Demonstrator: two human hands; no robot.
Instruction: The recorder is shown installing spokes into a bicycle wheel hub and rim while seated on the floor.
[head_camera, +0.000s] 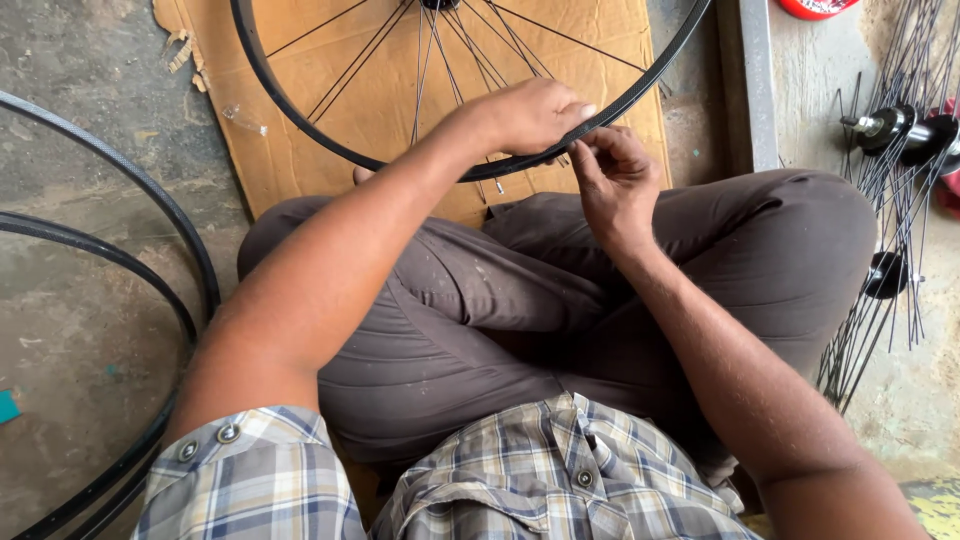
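Both hands grip black rim (640, 92).

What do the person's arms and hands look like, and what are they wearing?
Both arms are bare from above the elbow down. The left hand and right hand wear no gloves, rings or watch. The short sleeves belong to a checked shirt in blue, white and brown, with small round buttons.

Both hands raised ahead, close together.
Our left hand (530, 115) curls palm-down; our right hand (615, 180) pinches fingertips just beside it.
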